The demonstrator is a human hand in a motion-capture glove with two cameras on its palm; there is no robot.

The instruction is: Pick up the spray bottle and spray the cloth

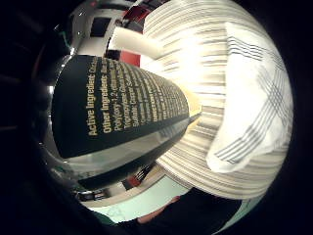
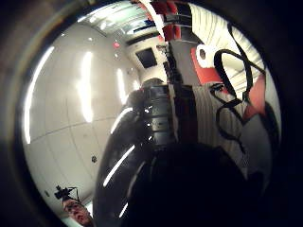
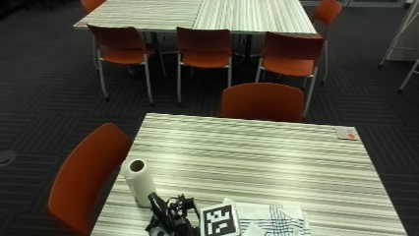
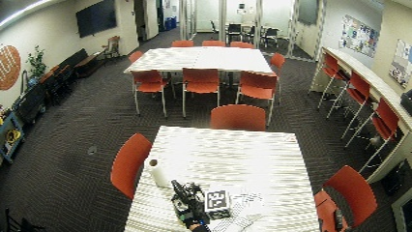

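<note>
While my gloved right hand (image 4: 191,223) hangs over the near edge of the table (image 3: 262,157), I cannot tell how my fingers are set. Against my palm sits the spray bottle (image 1: 117,110), dark, glossy and rigid; it looks slippery, so I judge the neck under the trigger the best hold. Just beyond it lies the cloth (image 1: 254,98), soft, limp and light. Farther off stands a paper towel roll (image 3: 138,182).

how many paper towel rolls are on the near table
1. The paper towel roll stands upright near the striped table's edge, beside the spray bottle and apart from the cloth. Others may lie out of view.
</note>
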